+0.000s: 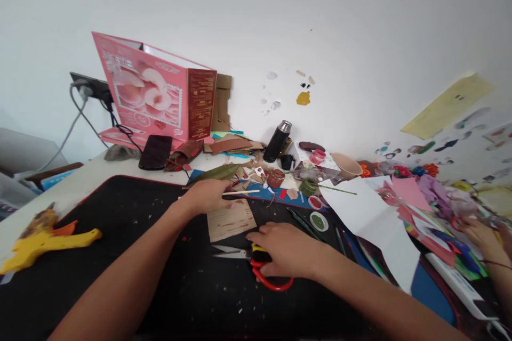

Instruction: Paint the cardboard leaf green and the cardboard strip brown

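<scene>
My left hand (208, 195) is closed around a thin pale wooden stick (246, 192), which pokes out to the right past the fingertips. Just below it lies a piece of brown cardboard (231, 221) with dark reddish-brown smears. Over the black mat, my right hand (282, 248) grips scissors (272, 281) with red and yellow-black handles. Their blades point left, slightly apart, below the cardboard. Part of the handles is hidden under my fingers.
A yellow glue gun (52, 242) lies at left on the black mat (132, 213). Behind are a phone (156, 152), a pink box (152, 96), a black flask (277, 143) and open paint jars (276, 177). White paper (372, 218) lies right; another person's hand (478, 234) is at far right.
</scene>
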Demonstrator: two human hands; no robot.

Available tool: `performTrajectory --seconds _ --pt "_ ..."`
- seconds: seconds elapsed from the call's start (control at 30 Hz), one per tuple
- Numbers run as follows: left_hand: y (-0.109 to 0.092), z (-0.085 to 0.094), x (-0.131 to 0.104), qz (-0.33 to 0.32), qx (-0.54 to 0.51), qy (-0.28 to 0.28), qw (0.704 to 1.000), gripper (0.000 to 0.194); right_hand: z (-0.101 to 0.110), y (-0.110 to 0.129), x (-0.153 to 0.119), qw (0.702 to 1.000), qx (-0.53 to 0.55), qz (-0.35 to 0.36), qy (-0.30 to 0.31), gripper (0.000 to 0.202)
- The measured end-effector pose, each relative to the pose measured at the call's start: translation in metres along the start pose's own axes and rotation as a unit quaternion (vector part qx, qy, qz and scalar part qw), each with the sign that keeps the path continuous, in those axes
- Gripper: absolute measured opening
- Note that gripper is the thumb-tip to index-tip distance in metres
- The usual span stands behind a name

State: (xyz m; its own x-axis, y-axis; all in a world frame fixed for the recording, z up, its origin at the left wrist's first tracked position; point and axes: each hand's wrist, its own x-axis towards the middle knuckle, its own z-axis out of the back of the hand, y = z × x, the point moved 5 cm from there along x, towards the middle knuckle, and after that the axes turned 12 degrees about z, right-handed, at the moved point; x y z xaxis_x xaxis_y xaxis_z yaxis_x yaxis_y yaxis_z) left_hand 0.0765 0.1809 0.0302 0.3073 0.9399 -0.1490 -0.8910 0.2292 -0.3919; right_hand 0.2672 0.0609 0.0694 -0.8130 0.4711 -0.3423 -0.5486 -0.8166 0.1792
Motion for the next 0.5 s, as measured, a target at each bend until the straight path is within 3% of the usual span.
performTrajectory --seconds 0.1,0.23,0.4,0.5 --pt "-0.006 -0.004 -0.001 0.005 0.033 0.001 0.999 0.059 0.001 0.000 -0.001 1.000 0.004 -0.014 0.000 0.062" --pt "-0.011 -0.008 -0.001 0.008 0.055 0.012 0.998 0.052 0.007 -0.002 -0.001 0.998 0.038 -0.019 -0.036 0.040" --pt "-0.012 -0.012 0.001 0.010 0.064 0.021 0.998 0.049 0.003 -0.022 -0.002 0.982 0.076 -0.035 -0.169 0.024" --pt "-0.011 -0.014 0.002 0.015 0.066 0.023 0.997 0.048 -0.009 -0.042 -0.004 0.946 0.132 -0.063 -0.288 0.024"
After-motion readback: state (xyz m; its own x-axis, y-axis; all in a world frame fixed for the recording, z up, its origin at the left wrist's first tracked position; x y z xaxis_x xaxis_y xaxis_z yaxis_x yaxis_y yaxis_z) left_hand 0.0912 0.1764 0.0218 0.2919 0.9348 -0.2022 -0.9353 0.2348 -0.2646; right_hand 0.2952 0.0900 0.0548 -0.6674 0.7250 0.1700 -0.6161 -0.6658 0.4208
